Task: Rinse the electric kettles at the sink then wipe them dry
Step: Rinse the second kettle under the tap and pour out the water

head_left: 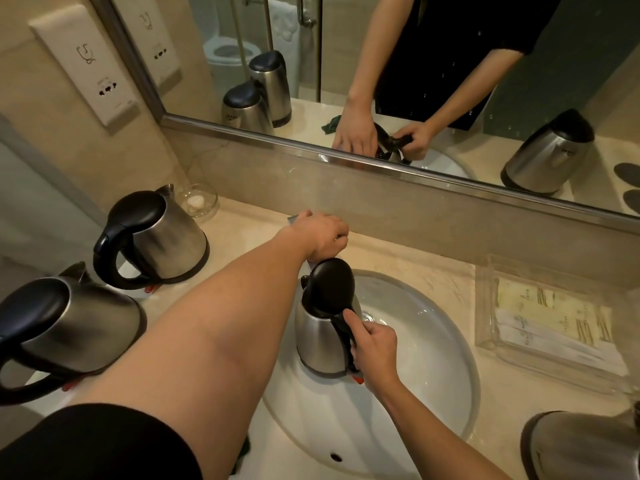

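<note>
- Right hand grips the handle of a kettle, upright over the sink, lid up.
- Left hand reaches past it to the back of the counter, fingers curled on something there, probably the tap; it's hidden, so can't tell.
- Two more kettles stand on the left, lids shut.
- Clear tray of sachets on the right.

Dim, warm bathroom light, soft and wide-angle from my head camera.
I see a yellowish cast over everything; the mirror frame bows from lens distortion. Soft highlights sit on the steel kettle at left, the near kettle smears at the edge, and the sink glares faintly.
</note>
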A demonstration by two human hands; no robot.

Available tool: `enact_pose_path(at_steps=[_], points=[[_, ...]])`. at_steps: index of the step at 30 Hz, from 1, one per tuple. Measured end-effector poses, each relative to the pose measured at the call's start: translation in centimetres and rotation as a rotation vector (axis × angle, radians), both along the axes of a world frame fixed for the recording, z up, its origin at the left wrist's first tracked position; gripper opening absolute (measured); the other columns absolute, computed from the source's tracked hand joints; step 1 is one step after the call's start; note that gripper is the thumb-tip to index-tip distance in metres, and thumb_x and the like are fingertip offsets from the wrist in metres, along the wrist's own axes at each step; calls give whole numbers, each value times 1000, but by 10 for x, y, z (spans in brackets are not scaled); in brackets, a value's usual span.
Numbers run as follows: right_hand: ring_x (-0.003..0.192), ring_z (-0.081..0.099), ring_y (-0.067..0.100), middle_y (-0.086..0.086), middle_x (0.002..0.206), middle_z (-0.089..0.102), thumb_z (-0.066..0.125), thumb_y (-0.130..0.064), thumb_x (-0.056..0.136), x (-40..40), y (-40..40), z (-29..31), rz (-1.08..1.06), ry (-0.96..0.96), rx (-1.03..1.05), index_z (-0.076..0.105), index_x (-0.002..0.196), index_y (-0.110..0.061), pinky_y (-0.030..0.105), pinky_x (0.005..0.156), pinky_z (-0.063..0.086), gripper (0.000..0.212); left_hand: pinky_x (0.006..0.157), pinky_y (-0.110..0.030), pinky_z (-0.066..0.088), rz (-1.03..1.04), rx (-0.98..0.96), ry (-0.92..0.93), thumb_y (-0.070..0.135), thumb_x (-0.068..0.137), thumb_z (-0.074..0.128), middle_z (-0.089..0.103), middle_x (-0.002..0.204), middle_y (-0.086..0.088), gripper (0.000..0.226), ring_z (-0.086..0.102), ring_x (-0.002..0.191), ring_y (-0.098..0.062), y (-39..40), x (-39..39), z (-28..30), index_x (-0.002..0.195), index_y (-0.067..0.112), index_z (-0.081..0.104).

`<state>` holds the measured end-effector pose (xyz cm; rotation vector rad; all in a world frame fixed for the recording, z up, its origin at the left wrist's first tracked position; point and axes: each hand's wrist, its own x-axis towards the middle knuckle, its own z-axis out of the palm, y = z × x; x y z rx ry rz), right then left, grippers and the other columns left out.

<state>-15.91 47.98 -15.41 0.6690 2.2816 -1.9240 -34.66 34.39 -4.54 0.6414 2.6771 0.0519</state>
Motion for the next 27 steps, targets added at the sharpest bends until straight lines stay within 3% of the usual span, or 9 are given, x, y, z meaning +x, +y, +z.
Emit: enact_pose_path(at_steps=[5,10,12,15,16,18,22,24,27], points=[[53,53,24,4,48,53,71,-42,92,7,6,5,-24,3,-2,66,55,-5,40,58,50,53,113,-44,37,212,302,71,37,108,42,66,138,-5,41,52,133,-27,-2,16,-12,131,17,70],[53,54,18,3,50,55,70,-41,92,22,19,13,-65,20,12,68,55,-5,33,56,48,52,92,-31,42,477,751,141,24,106,48,71,116,-7,30,60,111,-24,9,54,-14,110,8,73],[53,54,18,1,49,54,70,-40,92,28,26,19,-89,20,30,67,55,-6,31,55,48,51,91,-31,42,537,854,151,27,109,47,69,112,-5,32,59,108,-21,20,73,-7,111,8,73],[50,54,15,0,47,54,70,-42,93,37,38,30,-137,30,54,66,52,-8,30,54,48,52,93,-35,45,629,962,155,32,109,49,64,103,2,28,60,104,-20,36,104,-8,97,17,69],[47,52,13,-1,45,52,70,-41,93,40,41,33,-149,31,58,62,50,-11,31,53,47,53,97,-36,47,679,987,151,36,108,51,65,106,3,26,60,108,-18,42,114,-13,99,19,69],[43,48,11,-2,42,49,70,-39,94,47,51,41,-171,52,51,57,46,-14,33,52,45,56,109,-36,46,778,1022,145,46,105,57,64,125,3,35,56,122,-14,59,138,-20,121,17,69],[41,44,12,1,42,47,71,-36,93,58,72,55,-208,95,18,55,46,-13,33,50,41,56,108,-28,37,894,1110,56,56,97,66,52,144,3,62,47,135,-14,92,174,-22,146,20,52],[42,46,17,6,45,49,70,-38,94,65,83,58,-244,89,-12,58,50,-9,34,49,42,54,112,-32,39,864,1112,-24,59,92,71,47,153,3,76,44,141,-16,104,186,-27,154,23,44],[47,51,18,7,48,54,70,-37,94,73,96,65,-277,105,-5,61,50,-11,36,54,47,52,121,-44,34,990,1188,-209,65,89,72,35,167,-3,98,37,152,-26,122,197,-33,165,21,28]])
